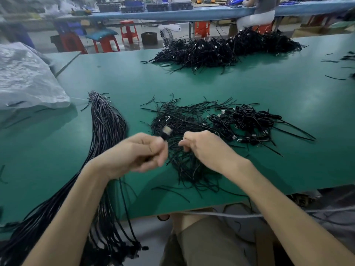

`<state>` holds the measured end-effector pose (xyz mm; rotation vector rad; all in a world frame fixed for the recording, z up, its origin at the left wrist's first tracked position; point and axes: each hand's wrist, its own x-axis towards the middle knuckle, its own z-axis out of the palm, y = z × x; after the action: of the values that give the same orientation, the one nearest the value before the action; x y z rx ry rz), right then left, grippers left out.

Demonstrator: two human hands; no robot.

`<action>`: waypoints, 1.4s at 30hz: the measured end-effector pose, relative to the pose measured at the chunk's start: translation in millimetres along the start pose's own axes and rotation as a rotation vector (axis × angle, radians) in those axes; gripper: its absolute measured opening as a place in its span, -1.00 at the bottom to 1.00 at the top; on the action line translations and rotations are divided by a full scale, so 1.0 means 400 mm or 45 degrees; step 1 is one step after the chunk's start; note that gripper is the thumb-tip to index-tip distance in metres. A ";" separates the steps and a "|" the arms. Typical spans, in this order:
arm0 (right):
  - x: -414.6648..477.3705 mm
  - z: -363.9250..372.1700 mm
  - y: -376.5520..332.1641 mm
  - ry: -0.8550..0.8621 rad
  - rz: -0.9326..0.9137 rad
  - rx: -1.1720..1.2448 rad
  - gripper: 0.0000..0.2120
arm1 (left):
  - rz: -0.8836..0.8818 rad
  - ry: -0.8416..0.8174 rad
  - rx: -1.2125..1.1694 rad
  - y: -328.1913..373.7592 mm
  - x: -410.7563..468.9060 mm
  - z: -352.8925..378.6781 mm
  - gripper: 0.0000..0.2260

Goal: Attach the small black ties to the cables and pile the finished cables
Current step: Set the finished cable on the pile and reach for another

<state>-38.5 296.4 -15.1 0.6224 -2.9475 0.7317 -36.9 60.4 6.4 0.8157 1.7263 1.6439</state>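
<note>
My left hand [142,150] clamps the thin black silver-plugged cable [166,132], presumably raised for tying; at three o'clock my right hand [203,148] curls above black plastic ties [184,169]; grip unclear.

Green table [192,83] with cables [107,127], ties [178,112]

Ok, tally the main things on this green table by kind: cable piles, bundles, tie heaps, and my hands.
Piles of finished cables: 2 (near pile, far pile)
Bundle of untied cables: 1
Heap of loose ties: 1
Hands: 2 (left hand gripping a cable, right hand)
Total: 6
</note>
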 end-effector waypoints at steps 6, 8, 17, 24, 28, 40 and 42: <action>0.019 -0.026 -0.025 0.240 0.005 0.200 -0.55 | -0.102 0.597 0.803 -0.044 0.048 0.047 -0.65; 0.016 -0.016 -0.052 0.356 -0.014 0.324 -0.49 | -0.006 0.790 0.942 -0.056 0.057 0.049 -0.73; 0.033 0.041 -0.134 0.572 0.089 1.151 -0.45 | 0.177 0.886 -0.123 -0.081 0.093 0.117 -0.49; 0.013 0.088 -0.148 0.478 -0.023 0.924 -0.43 | 0.279 0.816 -0.740 -0.059 0.118 0.121 -0.56; 0.003 0.116 -0.131 0.457 -0.021 0.885 -0.44 | 0.390 0.837 -1.287 -0.028 0.093 0.091 -0.65; 0.050 0.074 -0.039 0.570 0.127 0.555 -0.31 | -0.097 0.190 0.362 -0.021 -0.014 0.078 -0.58; 0.051 0.064 -0.047 0.630 0.118 0.652 -0.35 | -0.097 0.337 0.599 -0.045 0.011 0.090 -0.58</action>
<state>-48.7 262.0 -26.8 0.2611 -2.3483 1.4306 -11.9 85.7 -13.1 0.7485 2.3531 1.3570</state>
